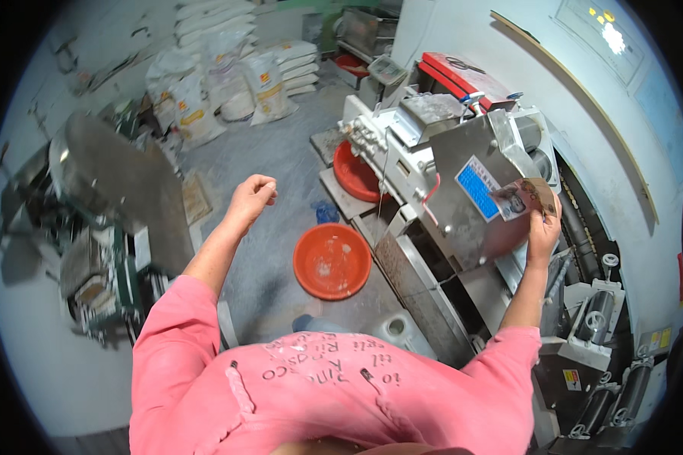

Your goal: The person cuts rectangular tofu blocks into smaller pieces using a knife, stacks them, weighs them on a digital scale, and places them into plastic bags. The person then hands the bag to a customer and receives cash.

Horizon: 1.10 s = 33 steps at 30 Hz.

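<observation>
My right hand (pixel 543 230) is raised on the right and grips paper banknotes (pixel 515 199), pinched at their near edge. The notes hang in front of the steel side cover (pixel 461 153) of a white roller machine, beside a blue and white label (pixel 478 187) bearing writing. On the left, my left hand (pixel 250 202) hovers above the grey floor with its fingers curled in. Nothing shows in it, though its palm side is hidden. Below and between both hands, an orange-red plastic basin (pixel 332 261) with whitish residue inside sits on the floor.
A crumpled blue plastic bag (pixel 326 211) lies behind the basin, and a plastic jug (pixel 401 330) stands near me. Another red basin (pixel 356 170) is under the machine. Green machinery (pixel 108 278) lines the left side. Full sacks (pixel 267 85) are piled at the back.
</observation>
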Each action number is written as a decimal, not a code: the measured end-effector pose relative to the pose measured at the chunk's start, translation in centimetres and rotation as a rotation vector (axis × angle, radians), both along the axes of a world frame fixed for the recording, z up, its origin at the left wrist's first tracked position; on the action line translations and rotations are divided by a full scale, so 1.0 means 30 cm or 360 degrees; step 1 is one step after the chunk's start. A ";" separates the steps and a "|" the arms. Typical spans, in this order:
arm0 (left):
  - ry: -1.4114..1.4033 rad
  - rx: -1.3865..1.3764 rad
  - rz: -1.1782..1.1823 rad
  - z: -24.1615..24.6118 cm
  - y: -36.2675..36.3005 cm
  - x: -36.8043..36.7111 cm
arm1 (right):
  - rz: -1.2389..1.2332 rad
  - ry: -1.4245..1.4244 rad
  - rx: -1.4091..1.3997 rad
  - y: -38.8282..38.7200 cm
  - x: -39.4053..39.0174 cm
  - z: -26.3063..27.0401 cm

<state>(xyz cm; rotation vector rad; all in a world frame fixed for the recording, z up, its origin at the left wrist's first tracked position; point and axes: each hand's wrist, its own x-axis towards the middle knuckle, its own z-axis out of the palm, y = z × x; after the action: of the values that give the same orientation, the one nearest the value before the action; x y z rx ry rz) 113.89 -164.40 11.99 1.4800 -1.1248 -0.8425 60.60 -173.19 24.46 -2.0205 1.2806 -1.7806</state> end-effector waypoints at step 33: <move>-0.1873 -0.1035 -0.1864 0.419 -3.148 -1.016 | 0.0131 -0.2438 0.0476 -2.005 0.564 -0.439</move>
<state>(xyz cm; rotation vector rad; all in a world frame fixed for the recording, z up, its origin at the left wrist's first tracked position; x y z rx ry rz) 83.40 -258.85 24.55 0.5392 -2.9243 -0.1125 77.54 -233.33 11.30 -0.1809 0.7468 -2.0338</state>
